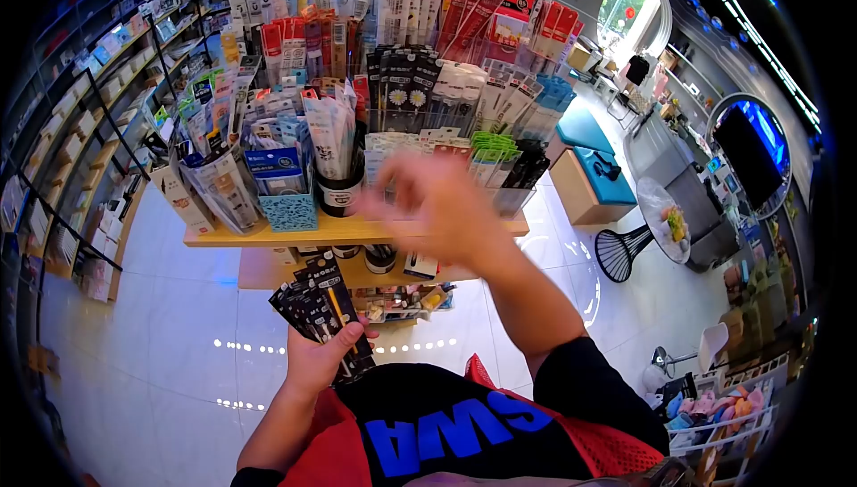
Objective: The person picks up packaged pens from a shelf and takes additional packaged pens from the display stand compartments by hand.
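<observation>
My left hand point(326, 353) grips a fanned bundle of slim black packets point(323, 304) low in front of my body, below the display's wooden edge. My right hand point(428, 206) is raised before the front row of the display, blurred by motion, and whether its fingers hold anything cannot be made out. Just behind it are clear bins with white packets and green-topped packets point(494, 148). Left of it, a dark round cup point(339, 194) holds pale packets, beside a teal patterned basket point(290, 210). Black packets with daisy prints point(406, 90) stand further back.
The wooden shelf edge point(241, 237) runs across in front of me, with a lower shelf of goods beneath. Tall shelving point(89, 130) lines the left. At right are a teal-topped bench point(600, 179), a round table point(662, 219) and a white rack of soft items point(723, 416).
</observation>
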A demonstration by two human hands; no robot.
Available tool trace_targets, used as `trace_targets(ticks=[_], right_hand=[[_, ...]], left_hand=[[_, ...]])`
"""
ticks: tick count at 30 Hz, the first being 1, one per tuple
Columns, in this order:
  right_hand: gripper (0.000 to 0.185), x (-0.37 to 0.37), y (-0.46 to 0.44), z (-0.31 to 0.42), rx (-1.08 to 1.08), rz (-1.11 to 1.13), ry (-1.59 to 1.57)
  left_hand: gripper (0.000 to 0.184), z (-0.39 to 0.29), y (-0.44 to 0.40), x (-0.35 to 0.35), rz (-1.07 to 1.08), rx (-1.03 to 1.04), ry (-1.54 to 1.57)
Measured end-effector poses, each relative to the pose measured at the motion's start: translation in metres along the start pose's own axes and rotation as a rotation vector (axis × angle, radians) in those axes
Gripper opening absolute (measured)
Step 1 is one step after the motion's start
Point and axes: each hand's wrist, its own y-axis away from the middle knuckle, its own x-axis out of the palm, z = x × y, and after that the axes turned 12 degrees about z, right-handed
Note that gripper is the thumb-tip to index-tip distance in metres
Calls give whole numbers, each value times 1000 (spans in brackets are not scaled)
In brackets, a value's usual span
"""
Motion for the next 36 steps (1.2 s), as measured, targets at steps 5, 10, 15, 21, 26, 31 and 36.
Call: trace_targets(ticks=[5, 10, 15, 21, 26, 31, 36], right_hand=[[22, 60, 29, -12, -299, 432, -313], [16, 44, 25, -13, -233, 360, -365], [10, -33, -2, -25, 83, -146, -790], [12, -72, -47, -58, -250, -593, -533], [17, -52, -55, -63, -99, -474, -105], [18, -34, -56, -59, 13, -340, 182], [18, -26, -57, -56, 135, -284, 325]], left_hand=[[47, 7, -8, -3, 48, 116, -84], [47, 2, -6, 4, -21, 56, -58], [31, 5, -6, 0, -6, 44, -74], [31, 8, -4, -2, 45, 32, -59], [32, 10, -4, -4, 86, 4, 4], [27, 14, -3, -9, 192, -17, 161], [26, 13, -4, -11, 241, -20, 301]])
